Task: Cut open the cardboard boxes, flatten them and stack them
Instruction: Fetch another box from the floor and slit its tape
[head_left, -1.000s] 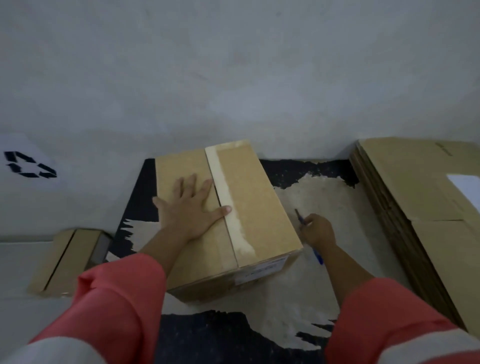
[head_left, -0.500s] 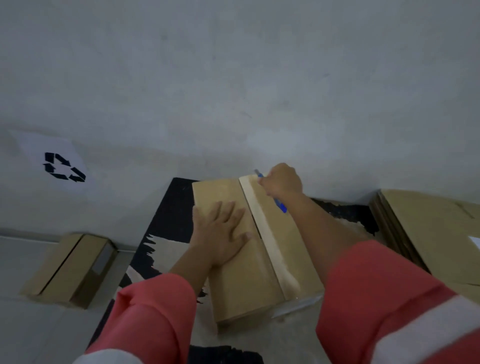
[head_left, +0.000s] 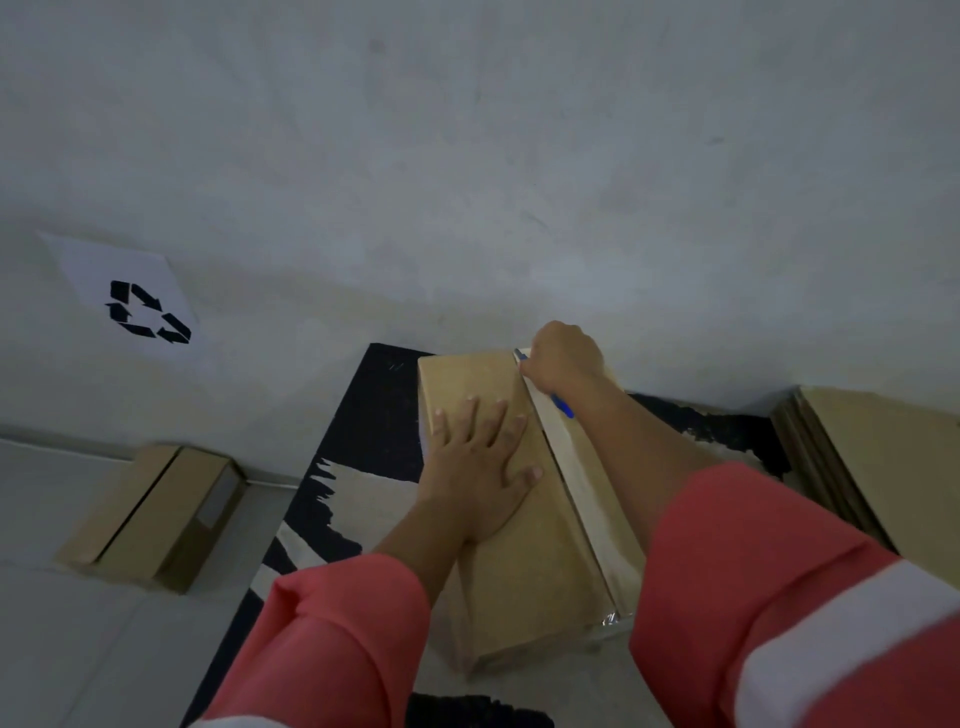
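A closed brown cardboard box (head_left: 524, 582) lies on a worn black mat (head_left: 358, 431), with a strip of tape (head_left: 576, 483) running down the middle of its top. My left hand (head_left: 480, 467) presses flat on the left half of the top, fingers spread. My right hand (head_left: 563, 358) grips a blue-handled cutter (head_left: 563, 406) at the far end of the tape, close to the wall; the blade tip shows just left of the fist, on the seam.
A stack of flattened cardboard (head_left: 883, 457) lies to the right of the mat. Another closed box (head_left: 156, 514) sits on the floor at the left, by the wall. A white sheet with a black recycling sign (head_left: 140, 306) hangs on the grey wall.
My right hand came up from beside the box's right side to the far end of the tape with the cutter. My left hand stayed flat on the box top. The view tilted upward.
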